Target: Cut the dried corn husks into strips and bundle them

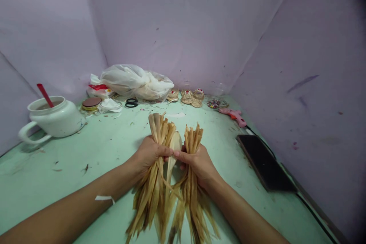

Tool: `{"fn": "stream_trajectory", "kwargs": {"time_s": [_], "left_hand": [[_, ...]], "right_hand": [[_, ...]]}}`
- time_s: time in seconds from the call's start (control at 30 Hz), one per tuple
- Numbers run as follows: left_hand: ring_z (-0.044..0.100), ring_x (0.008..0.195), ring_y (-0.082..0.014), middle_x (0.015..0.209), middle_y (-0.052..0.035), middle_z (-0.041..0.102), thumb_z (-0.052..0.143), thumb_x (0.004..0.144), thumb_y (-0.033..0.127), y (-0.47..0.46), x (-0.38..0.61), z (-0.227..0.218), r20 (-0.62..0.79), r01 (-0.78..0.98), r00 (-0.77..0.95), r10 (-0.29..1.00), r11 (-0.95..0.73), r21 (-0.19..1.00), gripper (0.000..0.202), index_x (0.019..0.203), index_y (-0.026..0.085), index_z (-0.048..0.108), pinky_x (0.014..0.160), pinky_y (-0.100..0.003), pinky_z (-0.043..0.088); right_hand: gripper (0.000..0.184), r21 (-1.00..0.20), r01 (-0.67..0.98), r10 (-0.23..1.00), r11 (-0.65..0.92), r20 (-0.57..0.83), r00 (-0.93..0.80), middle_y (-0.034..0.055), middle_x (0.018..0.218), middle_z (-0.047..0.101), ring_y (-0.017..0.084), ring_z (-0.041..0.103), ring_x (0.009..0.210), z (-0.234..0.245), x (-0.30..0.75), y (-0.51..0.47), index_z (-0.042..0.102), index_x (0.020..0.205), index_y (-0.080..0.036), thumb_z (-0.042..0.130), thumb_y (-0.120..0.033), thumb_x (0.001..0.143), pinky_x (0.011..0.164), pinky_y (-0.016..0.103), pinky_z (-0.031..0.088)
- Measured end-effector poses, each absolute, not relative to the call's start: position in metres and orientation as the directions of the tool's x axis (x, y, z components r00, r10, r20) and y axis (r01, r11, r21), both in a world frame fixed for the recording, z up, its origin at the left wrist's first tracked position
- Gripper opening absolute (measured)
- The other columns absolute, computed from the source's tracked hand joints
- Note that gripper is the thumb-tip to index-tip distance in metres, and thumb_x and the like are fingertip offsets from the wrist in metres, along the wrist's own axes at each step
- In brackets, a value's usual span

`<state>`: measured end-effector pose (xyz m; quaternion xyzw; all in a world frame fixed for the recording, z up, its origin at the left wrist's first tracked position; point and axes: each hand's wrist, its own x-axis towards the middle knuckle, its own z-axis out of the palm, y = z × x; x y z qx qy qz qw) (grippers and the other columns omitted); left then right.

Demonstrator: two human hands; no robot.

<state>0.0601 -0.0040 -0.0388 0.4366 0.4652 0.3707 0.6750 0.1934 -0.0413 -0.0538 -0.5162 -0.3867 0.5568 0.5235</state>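
My left hand (151,153) is closed round a bundle of dried, tan leaf strips (153,190), which look like corn husk or a similar dry leaf. A second, thinner bundle of the same strips (194,198) is gripped in my right hand (198,162). Between the two bundles stands one paler, wider strip (176,143), with both thumbs meeting at its lower part. The strips' cut tops stick up above my fists, and their loose ends fan out downward over the table. Some of my fingers are hidden behind the bundles.
On the pale green table (114,141), a white mug-shaped pot (64,116) holds a red stick. A tied plastic bag (134,82), black-handled scissors (131,103) and small woven pieces (187,97) line the back. A pink glue gun (234,116) and black tablet-like slab (265,164) lie right.
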Motion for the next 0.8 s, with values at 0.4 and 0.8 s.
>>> {"fn": "stream_trajectory", "kwargs": {"time_s": [0.4, 0.8], "left_hand": [[0.044, 0.036, -0.0085, 0.037, 0.0029, 0.049, 0.059, 0.044, 0.008, -0.01, 0.064, -0.042, -0.297, -0.024, 0.247, 0.922, 0.312, 0.95, 0.01, 0.046, 0.013, 0.05, 0.037, -0.02, 0.035], [0.045, 0.035, -0.008, 0.039, 0.0012, 0.053, 0.07, 0.044, 0.013, 0.006, 0.053, -0.038, -0.317, -0.063, 0.214, 0.924, 0.337, 0.94, 0.016, 0.051, 0.012, 0.056, 0.034, -0.018, 0.035]], "right_hand": [[0.007, -0.994, -0.005, 0.988, -0.105, -0.105, 0.11, -0.0028, 0.046, 0.052, 0.009, 0.044, 0.041, -0.048, 0.19, -0.044, 0.053, 0.053, -0.016, 0.059, -0.014, 0.055, 0.039, 0.019, 0.036], [0.007, -0.99, 0.08, 0.881, -0.12, -0.069, 0.467, -0.0058, 0.046, 0.047, 0.009, 0.043, 0.044, -0.058, 0.221, -0.022, 0.05, 0.051, -0.016, 0.055, -0.012, 0.05, 0.042, 0.02, 0.034]]}}
